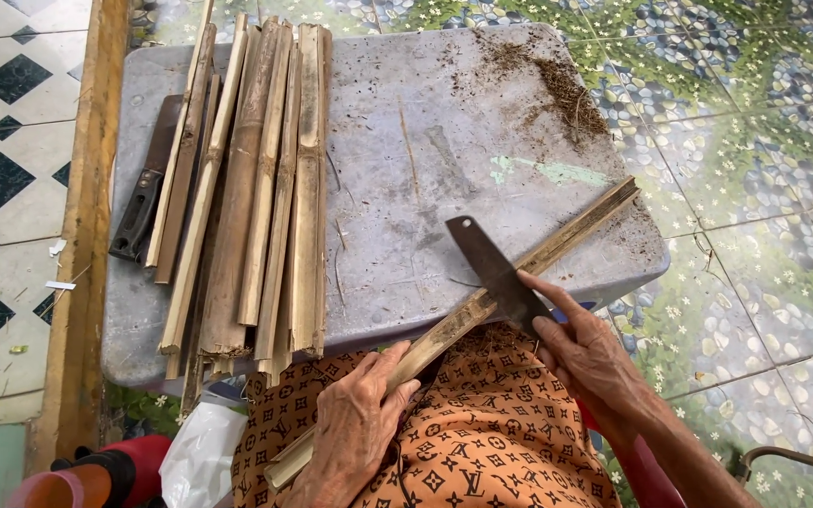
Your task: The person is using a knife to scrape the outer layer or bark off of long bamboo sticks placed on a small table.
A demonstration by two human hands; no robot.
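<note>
My left hand [355, 428] grips the near end of a long split bamboo strip [557, 245] that slants from my lap up across the grey table [425, 113]. My right hand [590, 362] holds a dark flat-bladed knife [491, 268] with its blade laid across the strip near the table's front edge. A pile of split bamboo strips [256, 188] lies lengthwise on the table's left half.
A second dark knife [143, 193] lies at the table's left edge beside the pile. Brown shavings [566, 89] are scattered at the far right corner. A wooden beam [87, 216] runs along the left. Patterned floor tiles surround the table; a white bag [199, 456] sits below.
</note>
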